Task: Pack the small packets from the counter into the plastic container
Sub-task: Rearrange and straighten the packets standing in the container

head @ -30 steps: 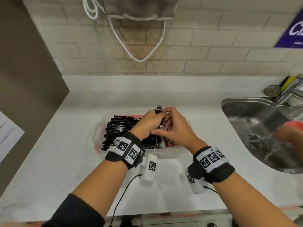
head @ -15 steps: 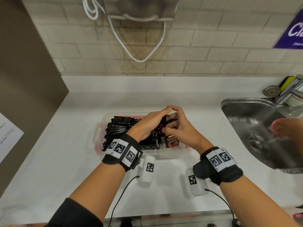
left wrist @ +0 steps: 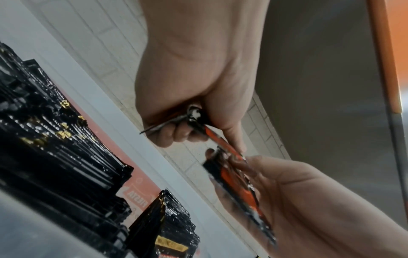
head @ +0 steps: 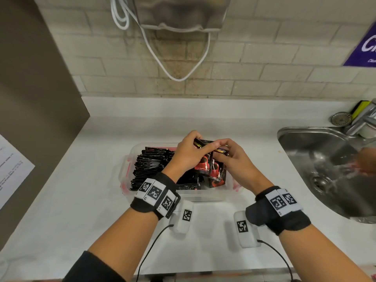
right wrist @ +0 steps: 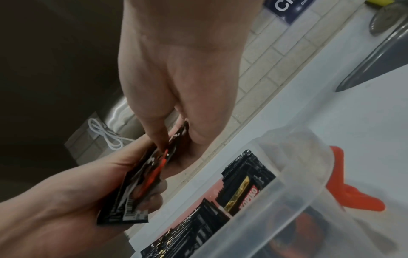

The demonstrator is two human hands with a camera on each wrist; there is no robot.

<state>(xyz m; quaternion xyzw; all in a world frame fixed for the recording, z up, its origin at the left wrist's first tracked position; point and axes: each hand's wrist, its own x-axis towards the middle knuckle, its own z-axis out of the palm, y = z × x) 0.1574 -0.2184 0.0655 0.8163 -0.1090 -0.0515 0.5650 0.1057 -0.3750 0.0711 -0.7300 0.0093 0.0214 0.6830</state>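
Left hand (head: 188,154) and right hand (head: 234,159) both pinch a small bunch of packets (head: 210,163), raised just above the plastic container (head: 211,195) on the desk (head: 81,190); packed packets (head: 150,165) fill its left side.

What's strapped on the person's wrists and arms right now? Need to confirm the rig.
Each wrist carries a black band with white square-code tags; the right band matches. Under each hangs a white camera pod, also code-marked, with a thin black cable trailing off. A dark sleeve shows on the left forearm; the right forearm is bare.
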